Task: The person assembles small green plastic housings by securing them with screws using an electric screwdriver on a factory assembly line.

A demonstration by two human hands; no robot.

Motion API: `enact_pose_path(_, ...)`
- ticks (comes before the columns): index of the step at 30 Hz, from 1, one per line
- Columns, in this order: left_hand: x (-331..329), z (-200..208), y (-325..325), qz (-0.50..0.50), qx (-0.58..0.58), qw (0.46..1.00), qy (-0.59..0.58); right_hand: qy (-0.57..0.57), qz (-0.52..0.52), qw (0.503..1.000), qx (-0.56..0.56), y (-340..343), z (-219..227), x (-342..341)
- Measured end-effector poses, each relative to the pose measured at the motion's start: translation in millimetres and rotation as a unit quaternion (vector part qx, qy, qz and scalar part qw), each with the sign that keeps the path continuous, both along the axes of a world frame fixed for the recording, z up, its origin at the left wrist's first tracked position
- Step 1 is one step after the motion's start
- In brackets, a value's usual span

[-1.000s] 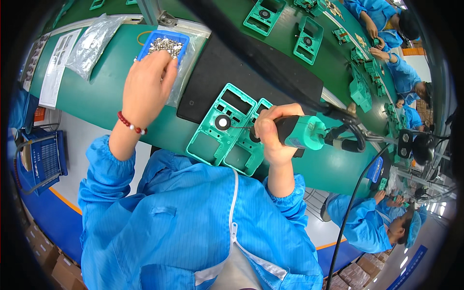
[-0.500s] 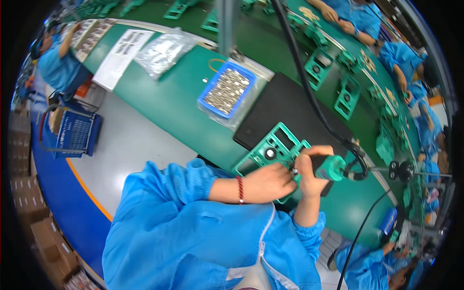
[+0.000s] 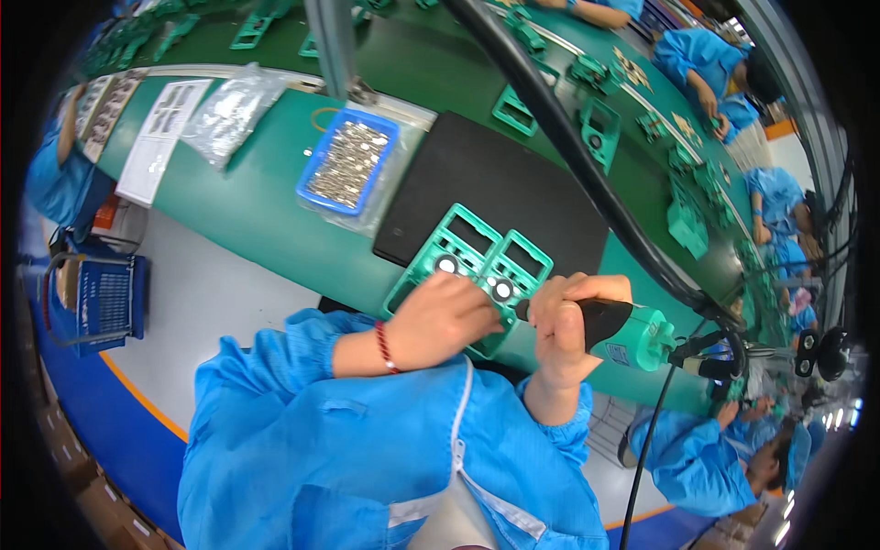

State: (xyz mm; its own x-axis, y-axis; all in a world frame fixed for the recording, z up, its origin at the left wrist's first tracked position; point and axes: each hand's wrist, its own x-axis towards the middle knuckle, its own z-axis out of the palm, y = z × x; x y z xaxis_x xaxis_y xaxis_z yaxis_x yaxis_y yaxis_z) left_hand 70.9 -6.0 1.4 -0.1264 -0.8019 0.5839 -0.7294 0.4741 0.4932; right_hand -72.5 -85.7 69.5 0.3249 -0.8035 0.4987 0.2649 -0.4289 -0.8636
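Observation:
Two green plastic housings, a left one and a right one, lie side by side at the table's near edge. Each has a rectangular window and a round black-and-white part. My left hand is closed over their lower portion, fingers bent and pressed together; whatever lies under the fingertips is hidden. A green-and-black electric screwdriver lies almost level in my right hand, its front end pointing left towards the right housing. Whether its tip touches the housing I cannot make out.
Behind the housings lies a black mat. A blue tray of small metal parts stands left of it, beside a clear plastic bag and a printed sheet. A thick black cable crosses above. Co-workers sit around the line.
My right hand and the screwdriver have drawn away from my left hand, to the right. More of the right housing shows now. The whole view has shifted, so the table things appear further left.

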Motion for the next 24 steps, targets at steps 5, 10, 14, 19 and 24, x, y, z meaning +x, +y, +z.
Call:
enact_pose_path(5,6,-2,0,-0.023,0.066,0.995,0.069,-0.048,0.042,0.996,0.058,15,13,-7)
enact_pose_path(10,1,4,5,-0.039,0.150,0.978,0.136,-0.064,0.152,0.983,0.076,21,10,-30)
enact_pose_path(14,-2,2,6,-0.046,0.172,0.968,0.177,-0.074,0.181,0.978,0.073,21,7,-31)
enact_pose_path(19,-3,6,7,-0.043,0.175,0.965,0.192,-0.081,0.199,0.975,0.061,19,8,-29)
enact_pose_path(24,-4,2,6,-0.069,0.173,0.958,0.218,-0.081,0.203,0.975,0.041,18,4,-28)
